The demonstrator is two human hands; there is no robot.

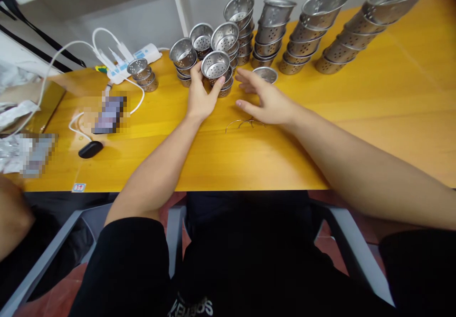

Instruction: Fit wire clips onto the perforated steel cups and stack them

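My left hand [203,96] grips the top perforated metal cup [215,66] of a short stack, thumb on its near side and fingers at its left. Part of the cups beneath shows just below my thumb. To the right, my right hand [261,96] hovers over the table with fingers apart and nothing in them. Just beyond its fingers lies a single low metal cup [266,74]. Several thin curved wires [245,123] rest on the table below my right palm.
More stacks of perforated cups stand behind my hands, with tall leaning stacks [345,41] at the right. Leftward are a small cup stack [143,75], a power strip [137,60] with white cables, a phone [109,115] and a black mouse [90,149]. Another person's arm [14,217] shows at far left.
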